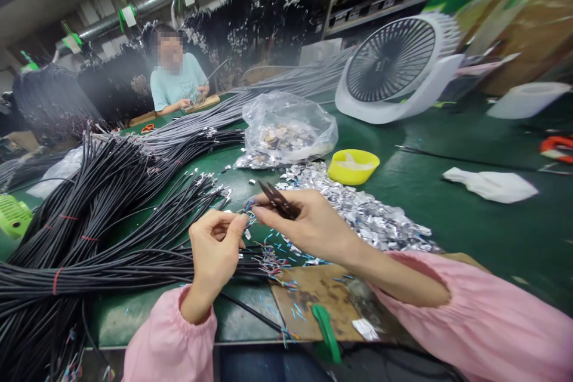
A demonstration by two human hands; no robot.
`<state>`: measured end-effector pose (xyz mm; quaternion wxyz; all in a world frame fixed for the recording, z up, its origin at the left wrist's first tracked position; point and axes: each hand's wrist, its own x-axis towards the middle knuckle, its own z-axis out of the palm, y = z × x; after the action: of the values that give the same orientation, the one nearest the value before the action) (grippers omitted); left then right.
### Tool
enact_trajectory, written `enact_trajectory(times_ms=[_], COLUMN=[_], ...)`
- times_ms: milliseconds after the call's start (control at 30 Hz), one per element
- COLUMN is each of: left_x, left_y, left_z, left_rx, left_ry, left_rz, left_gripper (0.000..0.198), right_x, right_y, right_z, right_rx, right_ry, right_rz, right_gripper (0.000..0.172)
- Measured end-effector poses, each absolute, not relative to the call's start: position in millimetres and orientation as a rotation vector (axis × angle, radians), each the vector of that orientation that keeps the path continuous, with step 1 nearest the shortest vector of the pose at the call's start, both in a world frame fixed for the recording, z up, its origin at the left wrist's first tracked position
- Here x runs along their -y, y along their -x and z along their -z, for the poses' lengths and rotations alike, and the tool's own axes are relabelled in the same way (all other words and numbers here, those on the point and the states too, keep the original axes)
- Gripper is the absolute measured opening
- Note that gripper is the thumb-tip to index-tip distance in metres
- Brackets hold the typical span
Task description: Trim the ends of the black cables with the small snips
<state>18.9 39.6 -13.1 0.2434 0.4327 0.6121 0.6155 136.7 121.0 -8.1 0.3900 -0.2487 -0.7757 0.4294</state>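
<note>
My left hand (217,245) is closed in a pinch on the thin coloured wires (249,210) at a cable's stripped end. My right hand (311,221) meets it there, thumb and fingertips at the same wires. Tucked in that hand is a pair of dark pointed scissors (280,202), blades aimed up and left; their handles are hidden by the palm. Below the hands lies a bundle of black cables (156,271) with bared coloured wire ends (275,265). Snipped blue wire bits are scattered on the green table (430,203) nearby.
Foil scraps (371,215) are heaped right of my hands, beside a yellow ring-shaped holder (353,168) and a clear plastic bag (290,131). A white fan (398,68) stands behind. Cardboard (313,295) and a green handle (326,331) lie at the front edge. A co-worker (179,80) sits opposite.
</note>
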Motion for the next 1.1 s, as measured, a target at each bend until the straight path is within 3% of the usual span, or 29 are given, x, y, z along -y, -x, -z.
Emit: enact_trajectory(times_ms=[1100], left_x=[-39.1], left_y=[-18.7], left_z=[13.7], left_rx=[-1.671], left_ry=[-1.161], left_rz=[-1.688], left_gripper=[0.019], right_x=[-121.0], right_y=[-137.2], right_z=[4.8], right_rx=[1.907], right_ry=[0.673], right_rz=[-1.120], right_gripper=[0.020])
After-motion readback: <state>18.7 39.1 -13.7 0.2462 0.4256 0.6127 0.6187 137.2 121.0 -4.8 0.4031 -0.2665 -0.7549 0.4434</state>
